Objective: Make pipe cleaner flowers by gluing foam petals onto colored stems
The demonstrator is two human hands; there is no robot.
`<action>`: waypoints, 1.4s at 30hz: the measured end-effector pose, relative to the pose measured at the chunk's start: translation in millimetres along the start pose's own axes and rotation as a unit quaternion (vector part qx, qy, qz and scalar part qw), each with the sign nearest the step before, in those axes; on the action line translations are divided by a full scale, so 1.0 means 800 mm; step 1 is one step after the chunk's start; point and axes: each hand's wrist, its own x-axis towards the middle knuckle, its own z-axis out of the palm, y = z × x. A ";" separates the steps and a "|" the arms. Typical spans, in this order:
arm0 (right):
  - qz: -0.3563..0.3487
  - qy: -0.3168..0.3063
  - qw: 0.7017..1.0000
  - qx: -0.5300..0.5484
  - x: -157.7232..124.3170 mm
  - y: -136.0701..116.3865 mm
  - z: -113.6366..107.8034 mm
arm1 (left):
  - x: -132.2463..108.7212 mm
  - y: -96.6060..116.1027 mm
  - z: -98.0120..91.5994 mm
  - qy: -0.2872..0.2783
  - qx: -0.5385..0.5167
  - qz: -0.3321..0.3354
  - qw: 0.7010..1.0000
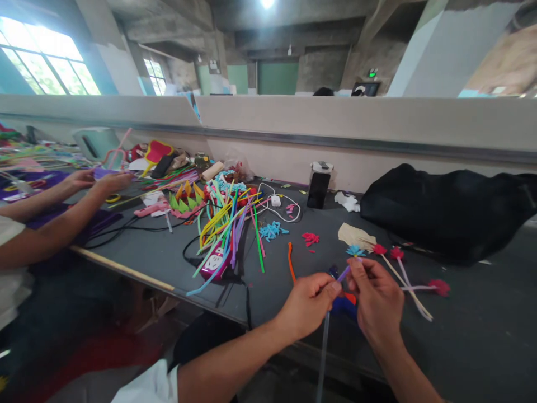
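Note:
My left hand pinches the lower part of a purple pipe cleaner between thumb and forefinger. Closed around its upper part is my right hand, with a blue flower head showing just above the fingertips. Under both hands lies a blue tool with an orange part, seemingly a glue gun, partly hidden. A clear rod hangs down past the table edge below it. To the right rest finished-looking red flowers on pale stems. An orange pipe cleaner lies left of my hands.
Small blue pieces and red pieces sit in piles. Colourful pipe cleaners cover a purple power strip. A phone stands near the partition; a black bag lies right. At left, a co-worker's hands hold something purple.

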 end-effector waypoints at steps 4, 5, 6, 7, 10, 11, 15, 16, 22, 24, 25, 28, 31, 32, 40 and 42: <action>0.079 -0.014 0.990 0.118 0.008 -0.006 -0.006 | -0.001 0.009 -0.010 -0.018 0.127 0.080 0.989; 0.091 -0.018 0.987 0.134 0.011 -0.007 -0.008 | -0.001 0.013 -0.015 -0.017 0.144 0.099 0.984; 0.099 -0.014 0.984 0.149 0.016 -0.006 -0.012 | -0.001 0.018 -0.022 -0.025 0.158 0.104 0.982; 0.102 -0.006 0.981 0.163 0.022 -0.005 -0.017 | 0.000 0.024 -0.029 -0.034 0.174 0.105 0.979; 0.081 0.044 0.976 0.199 0.046 0.003 -0.040 | 0.000 0.038 -0.055 -0.052 0.209 0.111 0.970; 0.074 0.064 0.973 0.209 0.054 0.005 -0.048 | 0.001 0.041 -0.065 -0.050 0.211 0.115 0.969; 0.057 0.114 0.967 0.221 0.068 0.006 -0.063 | 0.012 0.043 -0.096 0.057 0.137 0.109 0.983; 0.055 0.109 0.969 0.215 0.065 0.005 -0.059 | 0.016 0.041 -0.098 0.107 0.091 0.101 0.985; 0.085 -0.033 0.989 0.114 0.005 -0.002 -0.002 | 0.021 0.016 -0.060 0.085 -0.052 0.042 0.994; 0.047 -0.074 0.996 0.032 -0.012 -0.001 0.009 | 0.015 0.007 -0.041 0.025 -0.064 0.024 0.997; 0.023 -0.088 0.996 -0.009 -0.017 0.000 0.011 | 0.012 0.003 -0.034 -0.010 -0.084 0.012 0.996; -0.034 -0.099 0.990 -0.090 -0.022 0.002 0.009 | 0.004 -0.001 -0.021 -0.031 -0.131 -0.048 0.990; -0.047 -0.105 0.988 -0.100 -0.018 0.004 0.005 | 0.001 0.002 -0.020 0.007 -0.133 -0.081 0.988; -0.041 -0.110 0.988 -0.098 -0.017 0.005 0.005 | 0.001 0.003 -0.020 0.014 -0.129 -0.080 0.988; 0.045 -0.148 0.987 -0.038 -0.016 -0.002 0.006 | 0.000 0.004 -0.019 0.026 -0.052 0.009 0.998; 0.068 -0.158 0.985 0.008 -0.017 -0.002 0.007 | -0.001 0.004 -0.018 0.022 -0.047 0.018 0.998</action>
